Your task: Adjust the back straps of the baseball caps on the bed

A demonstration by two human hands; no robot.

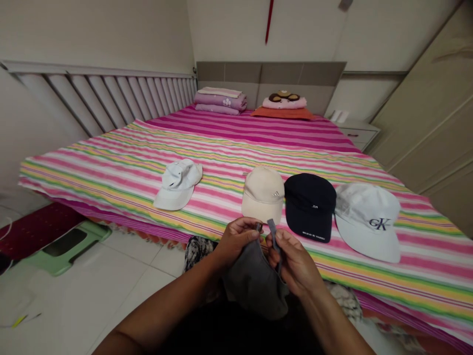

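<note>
A dark grey cap (254, 281) is held low in front of me, close to the bed's near edge. My left hand (240, 239) pinches one end of its back strap, where a small buckle shows at the fingertips. Between the thumb and fingers of my right hand (293, 259) is the other strap end (272, 229), its tip pointing up. The two ends are apart. Just beyond my hands lie a beige cap (263, 190), a black cap (309, 202) and a white cap with GK lettering (369, 217), side by side. A crumpled white cap (180, 182) rests farther left.
The caps lie on a striped bedsheet (121, 162). Folded purple bedding (221, 101) and a pink pillow stack (284, 103) are by the headboard (240, 74). A green stool (66, 251) stands on the tiled floor at left; a white nightstand (360, 133) is far right.
</note>
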